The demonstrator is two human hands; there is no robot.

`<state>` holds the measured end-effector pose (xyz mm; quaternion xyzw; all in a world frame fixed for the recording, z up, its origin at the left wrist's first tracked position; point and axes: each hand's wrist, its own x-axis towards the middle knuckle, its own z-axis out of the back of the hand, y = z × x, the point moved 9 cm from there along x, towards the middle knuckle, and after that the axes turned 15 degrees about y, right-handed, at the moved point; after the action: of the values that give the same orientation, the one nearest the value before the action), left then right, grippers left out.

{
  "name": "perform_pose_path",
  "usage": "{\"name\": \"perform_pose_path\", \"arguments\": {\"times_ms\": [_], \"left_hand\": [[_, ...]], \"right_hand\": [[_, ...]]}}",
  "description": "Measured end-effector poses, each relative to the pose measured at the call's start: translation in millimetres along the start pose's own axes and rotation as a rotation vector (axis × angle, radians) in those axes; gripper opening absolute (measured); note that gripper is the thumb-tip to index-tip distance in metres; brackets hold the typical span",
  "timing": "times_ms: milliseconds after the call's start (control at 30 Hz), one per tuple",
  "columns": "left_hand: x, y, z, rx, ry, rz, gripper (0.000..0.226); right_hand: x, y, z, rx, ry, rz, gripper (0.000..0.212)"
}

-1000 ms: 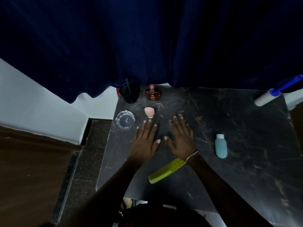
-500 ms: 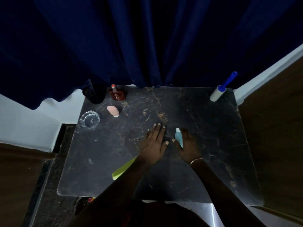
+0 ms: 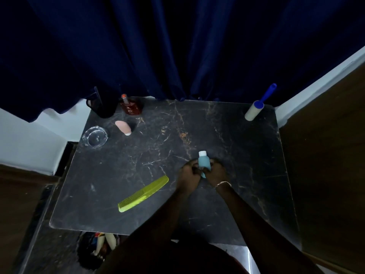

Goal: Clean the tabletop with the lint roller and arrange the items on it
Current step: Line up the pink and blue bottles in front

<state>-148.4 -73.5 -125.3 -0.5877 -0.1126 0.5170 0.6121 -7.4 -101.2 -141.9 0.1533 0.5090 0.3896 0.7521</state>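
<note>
Here both hands, left hand (image 3: 187, 173) and right hand (image 3: 215, 172), clasp a small teal bottle (image 3: 203, 164) with a white cap.

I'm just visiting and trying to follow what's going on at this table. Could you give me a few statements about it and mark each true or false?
1. Both hands, left hand and right hand, are on the small teal bottle. True.
2. The lint roller is in the right hand. False: it lies untouched at the table's far right corner.
3. The green comb lies left of the hands. True.
4. The glass dish holds the comb. False: the comb lies apart on the tabletop.
</note>
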Motion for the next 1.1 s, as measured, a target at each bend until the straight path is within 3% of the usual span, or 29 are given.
{"name": "perform_pose_path", "arguments": {"times_ms": [300,400,500,633,933,1100], "left_hand": [[-15.9,5.6,15.5,-0.144,0.012,0.002,0.034],[-30.5,-1.8,45.1,0.038,-0.070,-0.059,0.031],[-48.9,-6.4,77.7,0.274,-0.137,-0.143,0.045],[-61.2,-3.0,109.9,0.381,-0.094,-0.213,0.052],[-77.5,45.7,193.9,-0.018,-0.149,-0.120,0.027],[-73.9,63.1,237.1,-0.169,-0.150,-0.130,0.023]], "right_hand": [[-9.8,18.4,4.0,0.125,0.021,0.155,0.039],[-18.3,44.0,3.1,0.082,0.032,0.242,0.036],[-24.8,76.3,-6.2,-0.005,0.052,0.344,0.038],[-26.5,120.8,-33.3,-0.061,0.150,0.447,0.039],[-21.8,197.0,-103.2,0.078,0.294,0.512,0.046],[-10.2,209.1,-145.0,0.118,0.285,0.427,0.032]]}}
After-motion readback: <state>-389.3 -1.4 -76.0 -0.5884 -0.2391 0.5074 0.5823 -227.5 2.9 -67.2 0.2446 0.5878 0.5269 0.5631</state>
